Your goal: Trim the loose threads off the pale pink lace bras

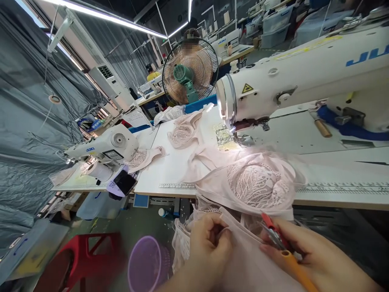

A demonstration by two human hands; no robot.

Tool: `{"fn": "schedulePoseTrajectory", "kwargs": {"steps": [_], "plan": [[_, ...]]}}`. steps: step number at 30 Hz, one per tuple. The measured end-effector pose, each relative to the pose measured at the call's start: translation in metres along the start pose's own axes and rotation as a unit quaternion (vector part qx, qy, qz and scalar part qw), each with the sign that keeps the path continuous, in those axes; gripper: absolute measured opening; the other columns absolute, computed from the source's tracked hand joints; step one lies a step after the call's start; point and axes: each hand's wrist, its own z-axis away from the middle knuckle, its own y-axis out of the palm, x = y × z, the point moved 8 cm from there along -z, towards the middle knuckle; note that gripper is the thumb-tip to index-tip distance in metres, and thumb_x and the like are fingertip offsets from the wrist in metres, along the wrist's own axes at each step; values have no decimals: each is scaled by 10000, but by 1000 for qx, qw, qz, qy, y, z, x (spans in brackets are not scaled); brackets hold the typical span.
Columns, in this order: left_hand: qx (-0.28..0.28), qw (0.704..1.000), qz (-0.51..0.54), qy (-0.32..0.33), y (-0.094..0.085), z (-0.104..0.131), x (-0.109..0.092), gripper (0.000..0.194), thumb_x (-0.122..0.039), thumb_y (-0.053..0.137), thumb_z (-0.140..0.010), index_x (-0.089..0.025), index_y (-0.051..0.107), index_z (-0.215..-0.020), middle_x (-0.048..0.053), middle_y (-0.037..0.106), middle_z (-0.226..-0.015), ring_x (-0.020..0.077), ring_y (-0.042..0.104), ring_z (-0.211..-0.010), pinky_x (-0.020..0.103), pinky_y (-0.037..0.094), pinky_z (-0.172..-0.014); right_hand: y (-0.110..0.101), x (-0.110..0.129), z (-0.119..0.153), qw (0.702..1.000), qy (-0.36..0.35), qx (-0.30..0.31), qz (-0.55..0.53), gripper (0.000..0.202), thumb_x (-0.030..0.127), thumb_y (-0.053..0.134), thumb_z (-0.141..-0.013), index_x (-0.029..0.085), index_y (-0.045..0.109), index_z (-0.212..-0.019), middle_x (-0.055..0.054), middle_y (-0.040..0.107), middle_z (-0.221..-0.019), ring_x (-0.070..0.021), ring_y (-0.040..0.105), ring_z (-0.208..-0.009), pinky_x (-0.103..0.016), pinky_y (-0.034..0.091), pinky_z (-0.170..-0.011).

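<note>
A pale pink lace bra (258,182) lies over the front edge of the white sewing table, its cup facing up. More of the same pink fabric (246,251) hangs below the edge. My left hand (211,239) pinches an edge of that fabric between thumb and fingers. Close by on the right, my right hand (316,251) is closed around what look like thread snips (275,235), with red and orange parts and metal between them. Their tips are near the fabric; whether they touch it I cannot tell.
A white sewing machine (291,77) stands above the table at right, its needle area lit. Another machine (106,146) is at left, near a phone (124,182). Pink bra pieces (184,132) lie farther back, before a fan (190,73). Below are a purple basket (147,263) and red stool (88,255).
</note>
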Motion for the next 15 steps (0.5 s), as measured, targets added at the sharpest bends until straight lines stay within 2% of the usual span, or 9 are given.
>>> {"fn": "schedulePoseTrajectory", "kwargs": {"steps": [2, 4, 11, 15], "plan": [[-14, 1000, 4, -18, -1, 2, 9, 124, -238, 664, -757, -173, 593, -836, 35, 594, -759, 151, 556, -685, 242, 449, -621, 2, -3, -1, 999, 2, 36, 8, 300, 470, 633, -900, 217, 671, -744, -27, 666, -669, -212, 620, -606, -266, 527, -517], [-17, 1000, -9, -4, 0, 4, 13, 127, -233, 659, -772, -173, 593, -861, 36, 602, -774, 150, 568, -698, 245, 457, -638, 3, -1, -5, 998, -2, 54, 12, 275, 459, 662, -876, 221, 666, -740, -31, 675, -689, -229, 643, -636, -276, 553, -543], [-7, 998, -45, 32, 2, 7, 19, 76, -210, 611, -810, -179, 584, -875, 43, 626, -799, 155, 600, -718, 255, 479, -667, 4, 21, -15, 998, -18, 33, 48, 294, 421, 676, -832, 234, 577, -626, -15, 636, -628, -219, 621, -605, -278, 543, -549], [6, 1000, -25, 15, 2, 4, 19, 157, -224, 648, -784, -178, 590, -923, 61, 645, -852, 183, 624, -782, 290, 496, -729, 10, 27, -16, 997, -23, 46, 54, 239, 389, 651, -840, 221, 622, -673, -14, 654, -635, -204, 612, -593, -266, 528, -528]]}}
